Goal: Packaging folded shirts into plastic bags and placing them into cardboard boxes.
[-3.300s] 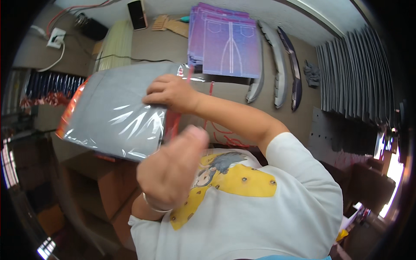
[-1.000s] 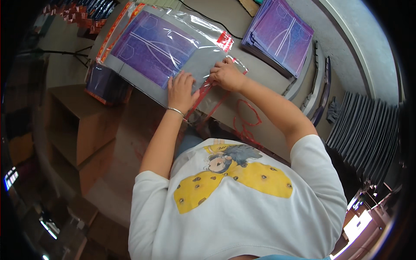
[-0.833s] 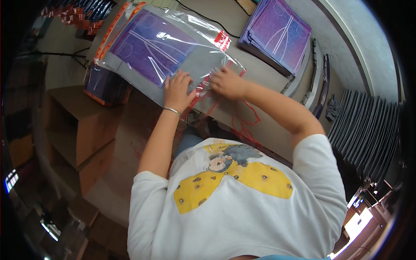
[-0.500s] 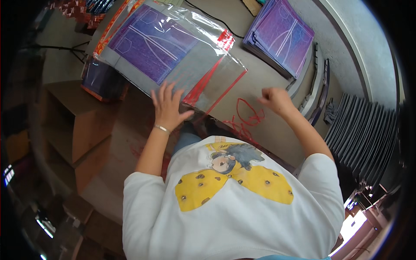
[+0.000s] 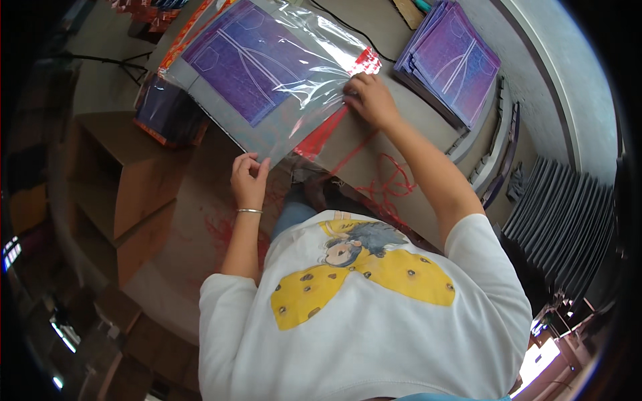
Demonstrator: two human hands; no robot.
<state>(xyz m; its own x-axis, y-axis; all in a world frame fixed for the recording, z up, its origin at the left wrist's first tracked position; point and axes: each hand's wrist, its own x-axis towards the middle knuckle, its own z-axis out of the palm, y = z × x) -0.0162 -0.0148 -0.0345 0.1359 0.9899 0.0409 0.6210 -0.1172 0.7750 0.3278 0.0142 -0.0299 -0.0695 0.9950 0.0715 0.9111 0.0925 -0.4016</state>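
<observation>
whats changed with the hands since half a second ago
The right hand moved left and forward to the clear bag, seemingly pinching its edge. The left hand's spread fingers curled in at the bag's near corner. The purple sheet stack stayed put.

Bare left hand [image 5: 249, 179]: fingers bent, thumb raised beside them
Left forearm [image 5: 241, 246]: nearly upright below its hand
Bare right hand [image 5: 372, 98]: fingers curled into a pinch
Right forearm [image 5: 431, 164]: slanting up leftward

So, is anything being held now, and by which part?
The right hand pinches the clear plastic bag by its right edge, beside the red patch; the left hand is at the bag's near corner, its grip unclear.
</observation>
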